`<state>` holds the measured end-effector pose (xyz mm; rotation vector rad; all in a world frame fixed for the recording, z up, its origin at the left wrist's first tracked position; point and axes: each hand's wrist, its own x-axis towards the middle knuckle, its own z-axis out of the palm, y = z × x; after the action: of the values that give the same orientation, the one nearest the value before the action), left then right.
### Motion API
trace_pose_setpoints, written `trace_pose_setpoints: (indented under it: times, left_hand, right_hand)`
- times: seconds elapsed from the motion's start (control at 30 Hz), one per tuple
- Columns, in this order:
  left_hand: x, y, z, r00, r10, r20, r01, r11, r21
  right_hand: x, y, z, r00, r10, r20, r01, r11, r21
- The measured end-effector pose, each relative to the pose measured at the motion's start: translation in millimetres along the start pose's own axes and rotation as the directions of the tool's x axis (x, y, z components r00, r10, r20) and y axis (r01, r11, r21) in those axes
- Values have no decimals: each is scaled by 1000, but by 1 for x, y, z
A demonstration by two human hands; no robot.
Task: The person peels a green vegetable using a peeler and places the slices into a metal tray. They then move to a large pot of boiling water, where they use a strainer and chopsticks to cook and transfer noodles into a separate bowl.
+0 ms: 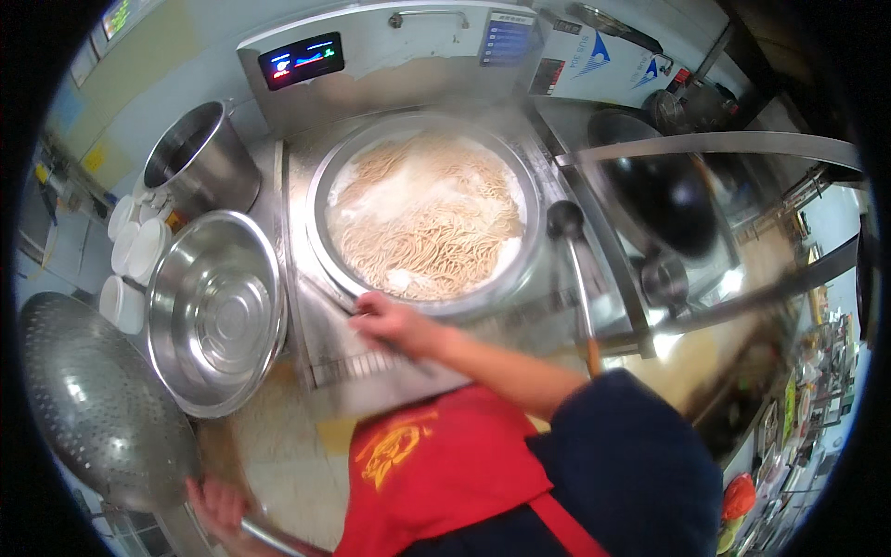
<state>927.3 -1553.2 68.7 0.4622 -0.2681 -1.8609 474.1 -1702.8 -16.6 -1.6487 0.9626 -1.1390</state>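
Observation:
My left hand [219, 507] grips the metal handle of a large perforated strainer [104, 404] at the lower left. The strainer's rounded, hole-covered underside faces me, and nothing can be seen inside it. Over the near rim of a wide steel cooking pot [317, 209], my right hand [400, 324] is closed on a thin, dark rod-like utensil [333, 294]. Motion blur hides what kind of utensil it is. Many brown noodles [438, 244] fill the pot, with white foam and steam among them.
A shiny steel basin [233, 313] stands left of the pot, below a tall stockpot [209, 167] and several white tubs [146, 250]. To the right lies a long-handled ladle [567, 223]. Beyond it are a curved metal bar [710, 143] and a dark wok [668, 202].

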Motion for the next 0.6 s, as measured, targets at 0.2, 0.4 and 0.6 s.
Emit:
trace_pose_setpoints:
  times: [0.2,0.4,0.6]
  left_hand:
    - [56,-77,50,977,-95,-192,51,973,-224]
    - [133,-106,74,887,5,-463,137,952,273]
    - [191,-160,140,755,260,-603,331,642,692]
  right_hand:
    - [-75,1,-185,943,85,-321,-268,767,-583]
    - [-75,74,-196,836,511,202,-364,790,-494]
    - [36,85,-284,957,202,208,-109,916,-386]
